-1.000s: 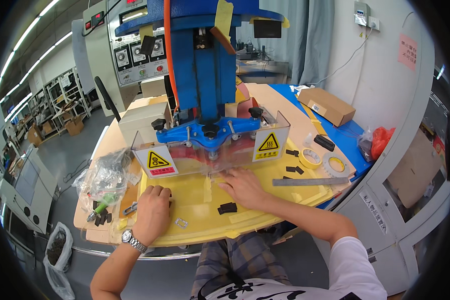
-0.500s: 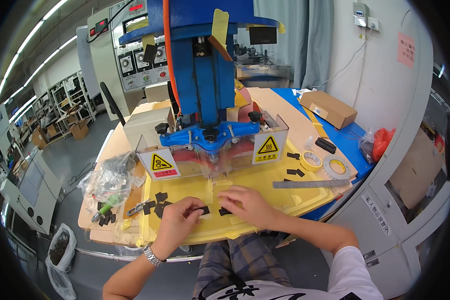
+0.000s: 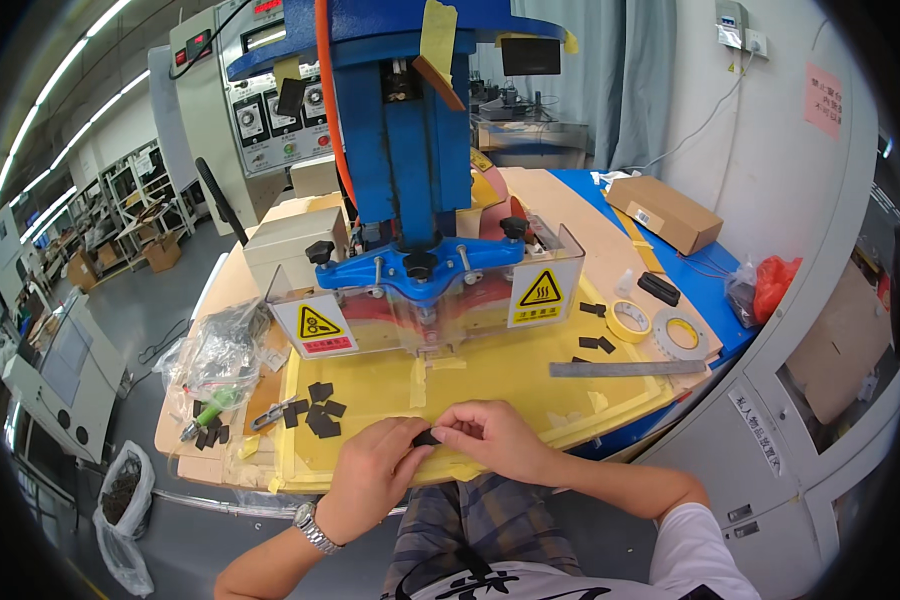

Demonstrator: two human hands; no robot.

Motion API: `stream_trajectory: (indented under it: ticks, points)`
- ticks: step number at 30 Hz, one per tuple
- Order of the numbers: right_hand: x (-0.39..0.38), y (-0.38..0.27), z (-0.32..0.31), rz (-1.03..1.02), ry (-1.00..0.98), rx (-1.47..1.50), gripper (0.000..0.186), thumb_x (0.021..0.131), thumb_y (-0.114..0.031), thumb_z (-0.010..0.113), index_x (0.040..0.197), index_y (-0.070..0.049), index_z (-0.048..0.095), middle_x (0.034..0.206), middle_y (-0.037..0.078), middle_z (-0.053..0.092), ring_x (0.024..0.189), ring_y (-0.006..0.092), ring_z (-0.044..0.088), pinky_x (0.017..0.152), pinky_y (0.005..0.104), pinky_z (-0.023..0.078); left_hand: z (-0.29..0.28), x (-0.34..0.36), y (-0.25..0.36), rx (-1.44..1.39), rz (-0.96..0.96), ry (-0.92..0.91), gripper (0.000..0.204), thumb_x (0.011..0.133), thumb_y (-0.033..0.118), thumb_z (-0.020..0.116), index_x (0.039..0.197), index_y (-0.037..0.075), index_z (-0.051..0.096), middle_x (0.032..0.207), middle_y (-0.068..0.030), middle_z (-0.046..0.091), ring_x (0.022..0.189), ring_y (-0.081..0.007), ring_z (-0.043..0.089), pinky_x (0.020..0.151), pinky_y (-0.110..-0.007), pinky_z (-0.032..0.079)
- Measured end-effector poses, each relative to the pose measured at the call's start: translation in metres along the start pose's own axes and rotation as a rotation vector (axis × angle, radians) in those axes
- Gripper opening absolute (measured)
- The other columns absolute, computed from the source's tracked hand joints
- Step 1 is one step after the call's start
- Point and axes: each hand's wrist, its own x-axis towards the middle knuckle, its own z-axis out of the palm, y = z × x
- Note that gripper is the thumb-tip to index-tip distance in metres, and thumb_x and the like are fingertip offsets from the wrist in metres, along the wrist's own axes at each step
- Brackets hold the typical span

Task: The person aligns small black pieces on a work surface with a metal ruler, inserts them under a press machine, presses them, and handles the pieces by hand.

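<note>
Both my hands meet over the near edge of the yellow-covered work board (image 3: 370, 385). Between their fingertips is a small black flat piece (image 3: 426, 437), partly covered by the fingers. My left hand (image 3: 378, 455), with a metal watch on its wrist, is closed on the piece's left end. My right hand (image 3: 485, 437) pinches its right end. Several loose black pieces (image 3: 321, 415) lie on the board to the left of my left hand. Beyond my hands stands the blue press (image 3: 420, 270), with a clear guard bearing warning signs.
At right lie a grey strip (image 3: 625, 369), tape rolls (image 3: 629, 321), more black pieces (image 3: 596, 344) and a cardboard box (image 3: 665, 213). A clear plastic bag (image 3: 220, 350) and a green-handled tool (image 3: 215, 404) lie at left. A grey cabinet (image 3: 730, 450) stands close on the right.
My hands have come together and nearer to me. The black piece in my left fingers is now held between both hands. The dark piece under my right hand has left the board.
</note>
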Motion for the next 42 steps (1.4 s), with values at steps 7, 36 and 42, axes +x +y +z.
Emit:
stream_trajectory:
  ticks: [7,36,42]
  points:
    - [-0.002,-0.002,0.002,0.067,-0.004,0.128,0.022,0.113,-0.019,0.076,0.11,0.002,0.08,0.085,-0.005,0.069,0.074,0.0021,0.055,0.065,0.025,0.045,-0.004,0.001,0.004,0.155,0.151,0.099,0.038,0.092,0.006,0.09,0.127,0.001,0.076,0.108,-0.0164,0.08,0.089,-0.0363,0.077,0.076,-0.044,0.062]
    - [0.006,-0.026,0.023,-0.584,0.003,-0.793,0.033,0.1,-0.012,0.083,0.129,0.0,0.077,0.112,0.015,0.081,0.098,0.0341,0.079,0.086,0.0446,0.063,-0.01,-0.028,-0.016,0.156,0.046,0.051,0.026,0.101,0.009,0.082,0.124,-0.001,0.073,0.094,-0.0173,0.076,0.08,-0.0375,0.076,0.07,-0.047,0.06]
    - [0.0,-0.02,0.006,-0.538,-0.024,-0.798,0.027,0.103,-0.013,0.078,0.126,0.001,0.077,0.11,0.015,0.08,0.101,0.0336,0.078,0.087,0.0449,0.062,-0.006,-0.014,-0.011,0.175,0.043,-0.023,0.025,0.098,0.005,0.084,0.12,0.001,0.075,0.093,-0.0157,0.077,0.079,-0.0372,0.076,0.068,-0.045,0.06]
